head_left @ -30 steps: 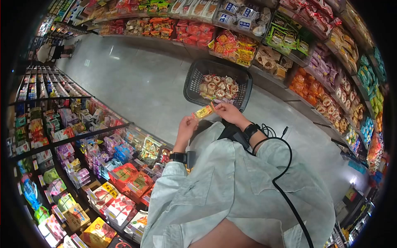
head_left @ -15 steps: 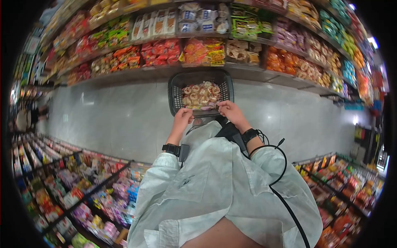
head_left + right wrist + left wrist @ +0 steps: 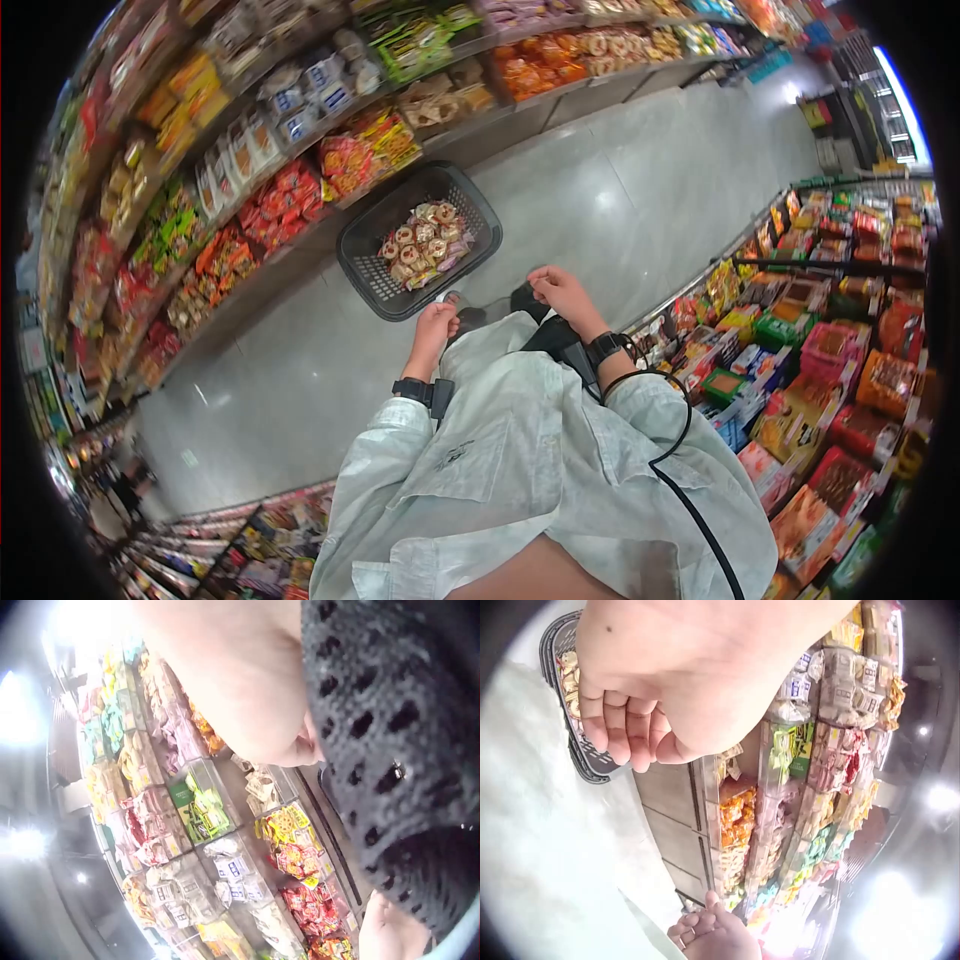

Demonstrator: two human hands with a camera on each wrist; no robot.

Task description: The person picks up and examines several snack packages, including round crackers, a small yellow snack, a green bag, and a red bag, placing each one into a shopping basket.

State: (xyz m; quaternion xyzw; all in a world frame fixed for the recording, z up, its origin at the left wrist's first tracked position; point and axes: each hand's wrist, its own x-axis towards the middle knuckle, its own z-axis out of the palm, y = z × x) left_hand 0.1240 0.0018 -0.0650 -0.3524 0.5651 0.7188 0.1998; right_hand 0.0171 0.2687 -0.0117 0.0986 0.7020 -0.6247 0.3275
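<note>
A dark basket [image 3: 358,262] holds several round-patterned wrapped packets [image 3: 425,240]. Just beyond its near edge is the left hand [image 3: 433,328], fingers loosely bent, nothing seen in it. Its palm side shows in the left wrist view, the hand [image 3: 667,690] empty, part of the basket [image 3: 591,766] behind its fingers. Farther right, clear of the basket, the right hand [image 3: 560,290] hangs with fingers loosely bent and no item visible. In the right wrist view the fingers of the right hand [image 3: 247,690] are mostly hidden.
Shelves of bagged snacks [image 3: 350,160] curve along the far side, beside the basket. More boxed goods [image 3: 830,350] stand at the right. Grey floor [image 3: 650,180] runs between them. A black cable [image 3: 690,500] hangs over the light shirt. Someone stands at the far left.
The yellow packet pinched between both hands earlier is no longer visible in them. The hands have moved apart. The view has turned, so the basket now appears farther left.
</note>
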